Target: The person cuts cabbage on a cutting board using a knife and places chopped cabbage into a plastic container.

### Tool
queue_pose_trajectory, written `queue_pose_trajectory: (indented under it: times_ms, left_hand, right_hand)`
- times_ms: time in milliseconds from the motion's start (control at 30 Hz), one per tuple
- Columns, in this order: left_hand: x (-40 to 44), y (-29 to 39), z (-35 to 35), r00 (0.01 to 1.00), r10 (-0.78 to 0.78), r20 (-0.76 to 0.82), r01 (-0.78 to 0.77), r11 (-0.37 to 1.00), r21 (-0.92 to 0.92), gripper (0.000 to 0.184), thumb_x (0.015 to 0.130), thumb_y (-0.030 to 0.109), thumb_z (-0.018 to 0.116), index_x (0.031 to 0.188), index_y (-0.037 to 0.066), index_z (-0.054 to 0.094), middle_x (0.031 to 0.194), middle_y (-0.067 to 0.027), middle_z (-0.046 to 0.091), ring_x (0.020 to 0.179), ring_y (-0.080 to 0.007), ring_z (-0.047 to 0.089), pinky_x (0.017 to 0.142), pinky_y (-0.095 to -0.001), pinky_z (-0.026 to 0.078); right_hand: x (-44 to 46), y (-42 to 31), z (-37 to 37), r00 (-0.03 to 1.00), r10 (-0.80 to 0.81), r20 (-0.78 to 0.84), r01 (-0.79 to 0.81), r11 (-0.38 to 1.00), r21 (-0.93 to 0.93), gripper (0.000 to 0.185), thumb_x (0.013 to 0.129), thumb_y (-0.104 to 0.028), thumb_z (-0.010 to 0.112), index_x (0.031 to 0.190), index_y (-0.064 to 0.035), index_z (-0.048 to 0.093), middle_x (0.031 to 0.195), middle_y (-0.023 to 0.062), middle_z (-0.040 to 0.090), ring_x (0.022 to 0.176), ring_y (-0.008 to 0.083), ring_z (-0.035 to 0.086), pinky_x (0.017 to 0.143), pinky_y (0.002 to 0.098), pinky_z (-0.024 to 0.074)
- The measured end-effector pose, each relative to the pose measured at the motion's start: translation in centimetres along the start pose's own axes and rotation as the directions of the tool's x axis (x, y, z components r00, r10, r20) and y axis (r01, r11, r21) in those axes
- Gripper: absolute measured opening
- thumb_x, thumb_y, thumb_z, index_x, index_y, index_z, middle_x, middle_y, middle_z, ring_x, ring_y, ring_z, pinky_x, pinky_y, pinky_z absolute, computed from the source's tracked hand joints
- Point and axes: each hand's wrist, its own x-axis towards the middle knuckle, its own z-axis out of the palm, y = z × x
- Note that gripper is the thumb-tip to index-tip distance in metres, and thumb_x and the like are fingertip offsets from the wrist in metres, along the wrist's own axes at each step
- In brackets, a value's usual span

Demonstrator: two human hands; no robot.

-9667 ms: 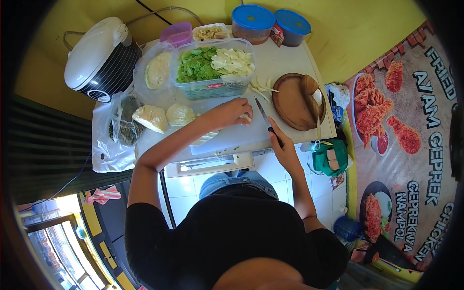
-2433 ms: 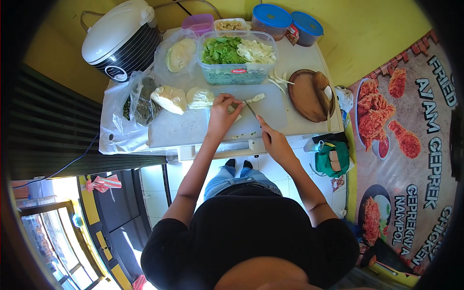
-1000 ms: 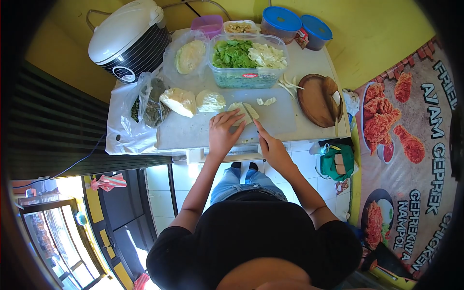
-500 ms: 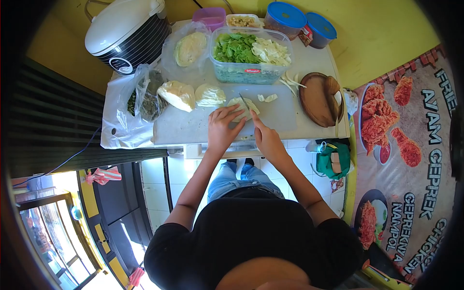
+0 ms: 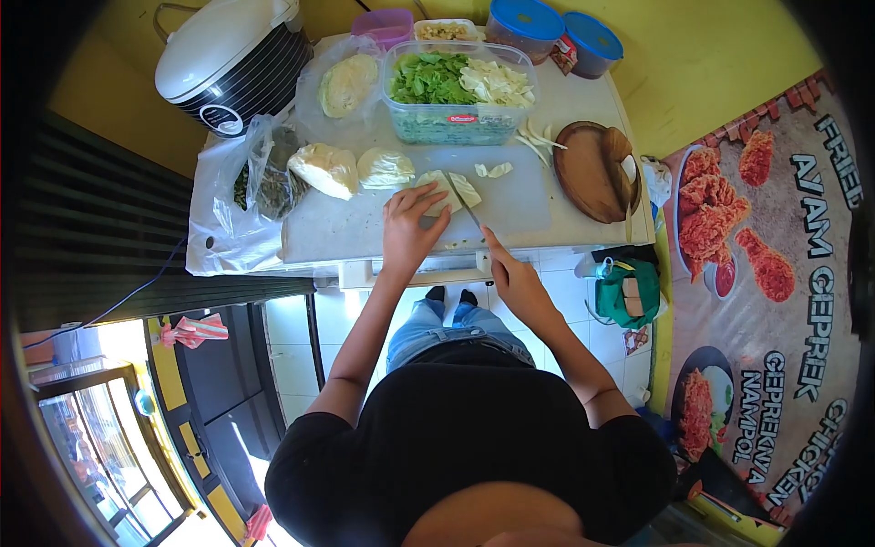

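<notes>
A pale piece of cabbage [image 5: 467,188] lies on the translucent cutting board [image 5: 527,208]. My left hand [image 5: 412,230] grips its left side, with fingers and thumb pressed on it. Closed around a knife [image 5: 468,211], my right hand [image 5: 516,281] is at the front edge of the table, its index finger stretched along the knife. The blade slants over the cabbage piece, its tip toward the far side. Small cabbage scraps [image 5: 494,170] lie just beyond to the right. Two larger cabbage chunks [image 5: 324,170] [image 5: 386,170] sit left of my left hand.
Behind the board stands a clear plastic tub [image 5: 456,128] of chopped greens and cabbage. A wooden plate [image 5: 576,173] is at the right, a rice cooker [image 5: 228,59] at the back left. A bagged cabbage [image 5: 348,86], a plastic bag [image 5: 273,173] and blue-lidded containers [image 5: 529,18] stand around.
My right hand has drawn the knife back toward my body and slightly right. My left hand stays on the cabbage piece. The whole view has shifted a little.
</notes>
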Motion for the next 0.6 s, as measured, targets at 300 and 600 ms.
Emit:
queue_pose_trajectory:
  times_ms: [300, 600]
  left_hand:
    - [1.2, 0.7, -1.0, 0.988, 0.121, 0.100, -0.123, 0.992, 0.014, 0.031, 0.081, 0.019, 0.069, 0.112, 0.016, 0.069, 0.124, 0.0008, 0.061, 0.113, -0.0219, 0.053, 0.101, -0.0398, 0.033]
    - [1.8, 0.5, 0.1, 0.925, 0.293, 0.241, -0.319, 0.945, 0.074, 0.034, 0.085, 0.021, 0.067, 0.118, 0.014, 0.067, 0.120, -0.0026, 0.062, 0.113, -0.0233, 0.052, 0.103, -0.0414, 0.032]
  right_hand:
    - [-1.8, 1.4, -3.6, 0.988, 0.153, -0.017, -0.148, 0.978, 0.149, 0.048, 0.099, -0.011, 0.048, 0.145, -0.0211, 0.040, 0.070, 0.0100, 0.053, 0.064, 0.0119, 0.045, 0.065, 0.0258, 0.0427]
    - [-0.9, 0.6, -3.3, 0.979, 0.191, -0.065, -0.170, 0.955, 0.242, 0.048, 0.099, -0.012, 0.047, 0.146, -0.0217, 0.040, 0.069, 0.0064, 0.046, 0.065, 0.0115, 0.039, 0.064, 0.0241, 0.0404]
